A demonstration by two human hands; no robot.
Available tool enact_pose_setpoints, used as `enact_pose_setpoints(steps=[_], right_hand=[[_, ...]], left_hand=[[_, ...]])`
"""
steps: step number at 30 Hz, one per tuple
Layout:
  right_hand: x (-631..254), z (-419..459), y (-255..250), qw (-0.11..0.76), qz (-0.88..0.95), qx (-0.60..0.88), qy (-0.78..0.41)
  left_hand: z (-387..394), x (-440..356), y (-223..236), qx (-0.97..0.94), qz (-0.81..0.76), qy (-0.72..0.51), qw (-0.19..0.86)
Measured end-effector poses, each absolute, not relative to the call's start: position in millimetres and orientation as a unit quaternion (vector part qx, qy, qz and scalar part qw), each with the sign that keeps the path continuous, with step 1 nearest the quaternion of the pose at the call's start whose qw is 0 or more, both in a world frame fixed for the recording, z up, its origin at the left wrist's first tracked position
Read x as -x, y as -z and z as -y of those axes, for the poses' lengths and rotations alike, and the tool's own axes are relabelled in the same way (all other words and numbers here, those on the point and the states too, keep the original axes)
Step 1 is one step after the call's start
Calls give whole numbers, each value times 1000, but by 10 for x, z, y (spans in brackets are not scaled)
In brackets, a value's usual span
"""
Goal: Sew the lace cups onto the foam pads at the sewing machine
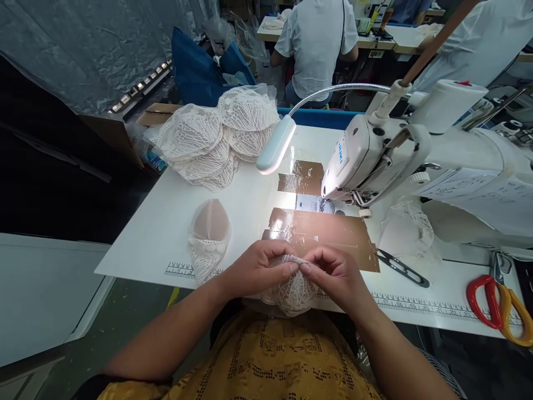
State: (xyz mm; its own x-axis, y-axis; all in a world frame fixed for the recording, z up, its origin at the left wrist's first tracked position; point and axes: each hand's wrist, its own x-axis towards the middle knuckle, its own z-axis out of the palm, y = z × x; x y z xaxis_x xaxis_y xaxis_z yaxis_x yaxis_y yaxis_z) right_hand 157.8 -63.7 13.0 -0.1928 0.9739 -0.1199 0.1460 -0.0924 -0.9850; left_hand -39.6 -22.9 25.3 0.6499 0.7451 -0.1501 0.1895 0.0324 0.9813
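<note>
Between my two hands is a white lace bra cup (293, 291), its upper edge pinched at the front of the sewing table. My left hand (272, 266) grips that edge from the left, thumb against fingers. From the other side my right hand (331, 272) pinches the same edge, the two thumbs almost touching. The rest of the lace hangs below the fingers over the table's front edge. Left of my hands lies another lace cup with a beige lining (210, 233). A sewing machine (358, 155) stands beyond my hands to the right.
Stacked lace cups (220, 136) sit at the back left. Black thread snips (403, 268) and red-and-orange scissors (497, 300) lie to the right. More white lace (408, 228) rests beside the machine. A lamp (277, 144) arches over the table. A person in white (316, 44) sits ahead.
</note>
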Motion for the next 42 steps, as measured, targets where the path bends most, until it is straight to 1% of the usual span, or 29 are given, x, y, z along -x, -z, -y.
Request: enact_pose_setpoints(steps=[4,8,12,14,16,18,20,22,24,25,29,32,34,36,38,39,42], right_hand=[[-1608,659,-204,386,556,513,-528],[-1624,639,-200,393,538,505,-549],[-1687,554,-145,390,503,492,-594],[-1787,523,-125,401,490,499,-592],[-1938,514,-117,411,485,520,-570],[-2108,519,-124,415,486,552,-536],[-2250,515,-150,409,503,577,-496],[-2333,479,-189,395,538,587,-458],[-2354,402,-225,362,581,592,-425],[-2346,351,-236,342,600,597,-409],[-2258,157,-186,269,673,606,-329],[-2168,111,-60,237,731,586,-256],[-2111,133,24,197,765,581,-198],[-2066,170,82,142,791,580,-135],[-2034,196,109,95,805,581,-80],[-2022,201,113,79,808,581,-59],[-1992,178,111,41,803,595,-21]], left_hand=[[214,359,-271,-593,-338,-223,696],[242,235,-190,-532,-339,-251,735],[213,145,-110,-412,-373,-280,783],[122,208,-170,-371,-406,-309,776],[-16,335,-299,-402,-453,-375,702],[-175,448,-436,-493,-505,-449,548],[-321,449,-503,-606,-526,-460,381],[-429,292,-451,-727,-498,-398,256],[-471,13,-295,-831,-439,-296,173],[-462,-142,-198,-865,-421,-229,148],[-248,-569,69,-894,-388,-163,154],[-97,-567,4,-918,-370,-92,107],[-97,-465,-108,-923,-366,-52,103],[-168,-344,-191,-918,-359,-51,159],[-266,-242,-196,-912,-339,-82,217],[-312,-207,-166,-912,-325,-99,228],[-420,-169,10,-926,-302,-128,188]])
